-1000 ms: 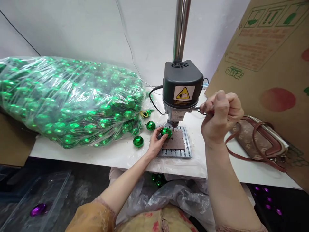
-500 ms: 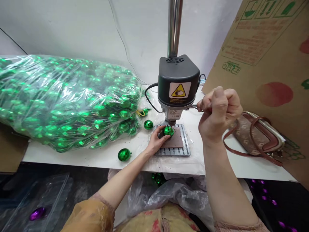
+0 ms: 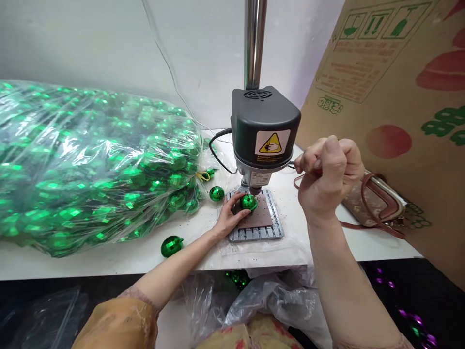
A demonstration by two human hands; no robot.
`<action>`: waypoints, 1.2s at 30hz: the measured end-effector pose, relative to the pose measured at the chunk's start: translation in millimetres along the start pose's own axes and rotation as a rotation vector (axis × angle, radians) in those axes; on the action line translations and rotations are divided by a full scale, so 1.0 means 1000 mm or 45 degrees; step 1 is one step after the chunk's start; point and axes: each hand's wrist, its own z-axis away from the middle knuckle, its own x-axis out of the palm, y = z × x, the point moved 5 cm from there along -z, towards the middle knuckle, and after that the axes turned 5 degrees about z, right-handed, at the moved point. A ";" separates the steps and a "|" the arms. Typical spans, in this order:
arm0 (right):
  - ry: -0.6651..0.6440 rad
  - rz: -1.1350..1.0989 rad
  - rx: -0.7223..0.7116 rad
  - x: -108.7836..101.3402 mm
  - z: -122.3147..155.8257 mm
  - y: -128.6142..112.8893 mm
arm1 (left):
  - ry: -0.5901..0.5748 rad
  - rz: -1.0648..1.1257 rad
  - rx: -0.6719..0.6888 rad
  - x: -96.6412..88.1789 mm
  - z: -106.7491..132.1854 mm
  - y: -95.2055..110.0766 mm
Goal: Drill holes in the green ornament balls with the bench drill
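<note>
My left hand (image 3: 232, 213) grips a shiny green faceted ball ornament (image 3: 249, 202) between thumb and fingers. It holds the ball just above or on a brownish square pad, close under the chuck (image 3: 255, 190) of a small black bench drill press (image 3: 265, 128). Whether the bit touches the ball cannot be made out. My right hand (image 3: 330, 177) is closed in a fist around the drill press lever (image 3: 291, 165), at the machine's right side. Under the pad (image 3: 258, 218) lies a grey slotted metal base (image 3: 254, 234) with dark specks scattered around it.
A large clear bag of green balls (image 3: 90, 169) fills the left of the white table (image 3: 127, 264). Two loose balls lie near it, one by the base (image 3: 217, 193) and one at the front (image 3: 172, 246). At right are a handbag (image 3: 378, 203) and a cardboard box (image 3: 381, 111).
The camera view has shifted a little to the right and closer. Both hands keep their holds, on the ball and on the lever, with little visible movement.
</note>
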 end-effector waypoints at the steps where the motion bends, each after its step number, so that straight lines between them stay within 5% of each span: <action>1: 0.016 -0.006 -0.003 0.001 0.000 -0.001 | 0.009 -0.001 -0.002 0.000 0.000 0.000; 12: 0.075 -0.072 0.015 0.000 -0.001 0.000 | -0.096 -0.135 0.115 0.010 0.004 0.024; 36: 0.035 -0.147 -0.051 -0.005 0.012 0.001 | 0.052 0.025 -0.048 0.022 0.011 0.026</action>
